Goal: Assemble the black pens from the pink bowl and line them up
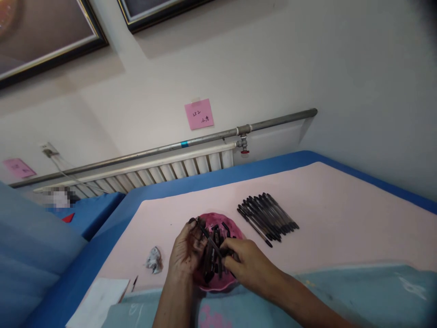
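A pink bowl with a wavy rim [236, 223] holds a jumble of black pen parts [212, 262]. Over it a dark pen [211, 241] slants down from left to right. My left hand [186, 253], smudged with dark stains, pinches the pen's upper end between thumb and fingers. At the lower end, the closed fingers of my right hand [244, 262] grip the same pen; their tips are partly hidden. Beyond the bowl to the right, several capped black pens [268, 216] lie side by side in a slanted row.
A crumpled tissue [154, 260], a thin dark stick [134, 283] and white paper [100, 303] lie left on the pink table cover [341, 218]. Grey-green cloth [358, 291] covers the near edge. Behind the table stand a radiator [177, 171] and a pipe [283, 120].
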`<action>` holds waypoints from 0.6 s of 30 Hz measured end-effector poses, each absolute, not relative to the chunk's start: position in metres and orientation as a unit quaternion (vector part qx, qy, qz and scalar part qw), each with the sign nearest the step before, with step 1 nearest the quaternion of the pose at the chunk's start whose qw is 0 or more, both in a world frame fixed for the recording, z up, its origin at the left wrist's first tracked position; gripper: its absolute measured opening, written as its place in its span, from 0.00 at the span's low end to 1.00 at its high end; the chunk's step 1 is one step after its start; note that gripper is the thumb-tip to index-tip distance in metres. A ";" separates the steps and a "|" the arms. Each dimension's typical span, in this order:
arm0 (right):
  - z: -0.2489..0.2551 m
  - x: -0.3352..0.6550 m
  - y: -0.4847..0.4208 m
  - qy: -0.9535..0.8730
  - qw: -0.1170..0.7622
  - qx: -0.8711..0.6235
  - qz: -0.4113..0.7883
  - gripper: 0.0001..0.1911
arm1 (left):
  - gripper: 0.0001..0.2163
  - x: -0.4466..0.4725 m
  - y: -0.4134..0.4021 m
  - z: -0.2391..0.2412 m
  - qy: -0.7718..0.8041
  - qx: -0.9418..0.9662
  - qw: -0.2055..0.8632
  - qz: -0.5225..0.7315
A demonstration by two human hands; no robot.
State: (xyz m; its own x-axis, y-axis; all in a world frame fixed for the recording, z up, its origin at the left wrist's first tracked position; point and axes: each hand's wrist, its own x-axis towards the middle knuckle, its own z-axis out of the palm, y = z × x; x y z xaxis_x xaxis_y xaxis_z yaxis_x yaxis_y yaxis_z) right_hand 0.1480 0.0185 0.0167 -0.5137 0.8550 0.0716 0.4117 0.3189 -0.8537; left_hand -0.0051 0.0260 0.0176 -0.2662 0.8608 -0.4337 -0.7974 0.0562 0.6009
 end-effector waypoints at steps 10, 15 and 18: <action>0.014 0.145 0.015 -0.758 0.273 -0.411 0.426 0.06 | 0.05 0.000 0.025 0.020 0.376 0.036 0.626 0.683; 0.012 0.143 0.015 -0.749 0.287 -0.414 0.430 0.06 | 0.06 0.002 0.025 0.019 0.376 0.022 0.610 0.697; 0.013 0.143 0.014 -0.748 0.285 -0.415 0.432 0.06 | 0.06 0.004 0.025 0.020 0.369 0.016 0.612 0.699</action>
State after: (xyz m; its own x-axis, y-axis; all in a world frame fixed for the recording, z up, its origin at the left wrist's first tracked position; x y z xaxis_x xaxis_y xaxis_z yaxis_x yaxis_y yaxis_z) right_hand 0.1426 0.0138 0.0125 -0.4930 0.8674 0.0679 0.3747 0.2821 -0.8832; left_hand 0.0036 0.0250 0.0196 -0.2493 0.8681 -0.4292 -0.8438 0.0227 0.5362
